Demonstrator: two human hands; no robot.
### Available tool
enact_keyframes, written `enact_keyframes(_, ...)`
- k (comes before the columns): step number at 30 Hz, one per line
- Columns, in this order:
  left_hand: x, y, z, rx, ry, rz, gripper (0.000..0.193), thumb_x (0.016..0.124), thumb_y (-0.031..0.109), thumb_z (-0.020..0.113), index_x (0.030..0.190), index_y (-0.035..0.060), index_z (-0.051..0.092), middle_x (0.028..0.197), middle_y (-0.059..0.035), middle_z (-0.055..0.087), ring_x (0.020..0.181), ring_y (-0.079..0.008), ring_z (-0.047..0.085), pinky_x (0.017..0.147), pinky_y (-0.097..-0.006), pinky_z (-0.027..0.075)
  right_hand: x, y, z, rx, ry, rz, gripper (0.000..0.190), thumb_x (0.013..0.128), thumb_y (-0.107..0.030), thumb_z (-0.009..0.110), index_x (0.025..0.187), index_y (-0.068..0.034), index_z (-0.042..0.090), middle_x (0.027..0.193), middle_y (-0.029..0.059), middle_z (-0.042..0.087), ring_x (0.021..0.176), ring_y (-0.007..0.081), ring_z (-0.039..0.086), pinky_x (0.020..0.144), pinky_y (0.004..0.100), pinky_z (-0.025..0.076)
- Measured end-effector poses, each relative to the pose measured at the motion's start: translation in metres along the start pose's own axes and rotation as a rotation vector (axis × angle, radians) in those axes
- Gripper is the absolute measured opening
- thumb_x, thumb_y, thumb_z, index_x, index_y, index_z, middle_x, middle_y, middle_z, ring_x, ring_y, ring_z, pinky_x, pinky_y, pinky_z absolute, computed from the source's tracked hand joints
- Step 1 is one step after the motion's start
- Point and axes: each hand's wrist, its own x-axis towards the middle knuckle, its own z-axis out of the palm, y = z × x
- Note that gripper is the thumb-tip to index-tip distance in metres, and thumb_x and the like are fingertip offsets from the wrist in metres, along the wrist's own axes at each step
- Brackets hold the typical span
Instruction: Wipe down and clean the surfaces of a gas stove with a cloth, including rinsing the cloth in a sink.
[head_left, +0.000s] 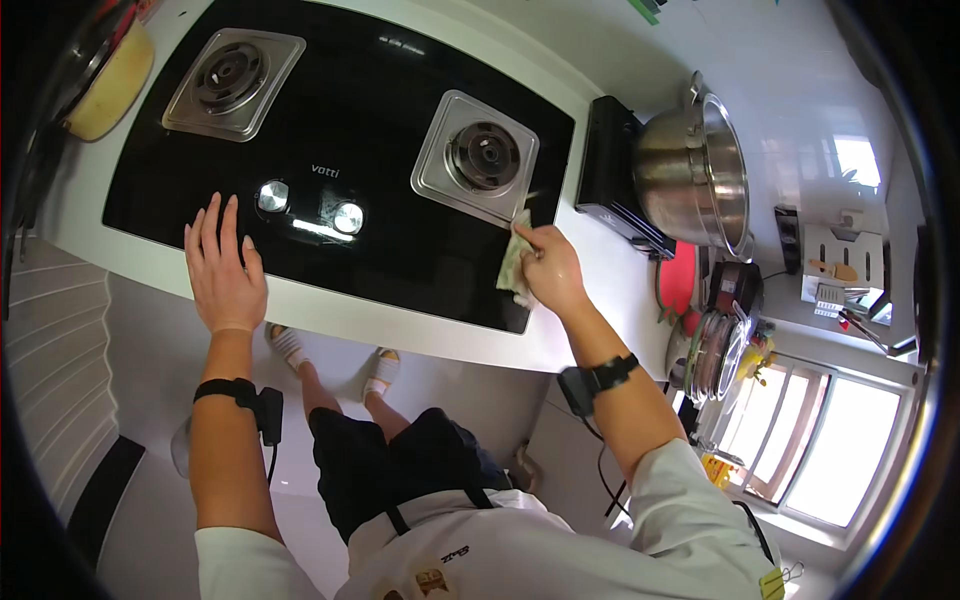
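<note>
My right hand (553, 268) grips a pale greenish cloth (514, 261) against the black glass of a Vatti gas cooktop (382, 255). The cloth lies at the near corner of the right burner's square metal drip tray (442, 180). My left hand (223, 270) rests flat at the cooktop's front edge, its fingers slightly spread and nothing in them. Two round metal knobs (273, 196) stand on the glass to the right of that hand. The left burner (231, 76) sits farther back. No pan supports are on either burner.
Right of the cooktop, a large steel pot (675, 176) stands by a black appliance (611, 176). A red board (676, 281) and a rack of dishes (709, 356) are beyond it. A yellow pot (112, 86) sits at the far left of the white counter (341, 311).
</note>
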Motion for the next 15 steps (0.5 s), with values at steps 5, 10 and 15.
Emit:
enact_keyframes(5,0.002,0.009,0.004,0.003,0.015,0.022,0.058,0.109,0.022,0.053,0.167,0.0191,0.047,0.175,-0.0044,0.041,0.161,-0.0333,0.037,0.140,-0.0505,0.025,0.060,0.012,-0.043,-0.091,0.344,-0.115,0.045,0.098,-0.004,0.064,0.140,-0.012,0.077,0.122,0.0212,0.066,0.108,0.0396,0.068,0.100,0.0446,0.056)
enact_keyframes(10,0.002,0.013,0.009,-0.003,-0.003,-0.006,0.058,0.109,0.021,0.053,0.167,0.0191,0.047,0.176,-0.0044,0.041,0.161,-0.0340,0.037,0.139,-0.0512,0.026,0.153,0.031,-0.025,-0.109,0.205,-0.241,0.045,0.097,-0.003,0.063,0.139,-0.011,0.077,0.127,0.0185,0.065,0.115,0.0401,0.068,0.101,0.0456,0.056)
enact_keyframes(15,0.001,0.005,0.004,0.013,-0.010,0.004,0.057,0.111,0.021,0.051,0.168,0.0202,0.046,0.177,-0.0044,0.039,0.162,-0.0348,0.036,0.139,-0.0515,0.025,0.087,0.026,-0.002,-0.121,0.113,-0.188,0.049,0.095,0.001,0.061,0.139,-0.012,0.078,0.122,0.0167,0.065,0.114,0.0384,0.069,0.101,0.0446,0.057)
